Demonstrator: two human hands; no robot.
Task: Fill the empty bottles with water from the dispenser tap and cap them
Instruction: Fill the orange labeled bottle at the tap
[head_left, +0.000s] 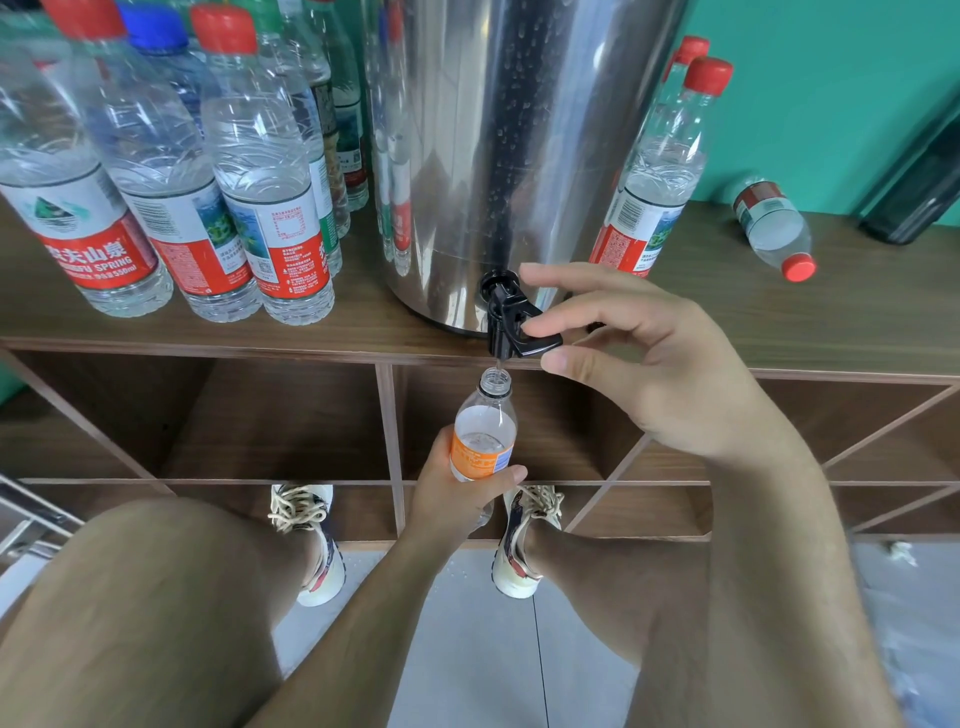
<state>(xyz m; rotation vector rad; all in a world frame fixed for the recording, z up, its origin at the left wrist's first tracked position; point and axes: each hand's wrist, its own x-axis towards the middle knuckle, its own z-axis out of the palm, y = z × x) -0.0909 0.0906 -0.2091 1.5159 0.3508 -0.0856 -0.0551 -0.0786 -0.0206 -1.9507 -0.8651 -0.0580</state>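
Left hand (457, 493) is gripping an uncapped orange-labelled bottle (483, 441) under the dispenser tap (501, 317); right hand (660, 374) is pinching its lever (543, 341).

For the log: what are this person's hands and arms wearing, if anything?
Nothing visible. The left hand and right hand are bare, with no gloves or rings to be seen. Both forearms are uncovered as far as the frame shows: no sleeves, watch or wristband.
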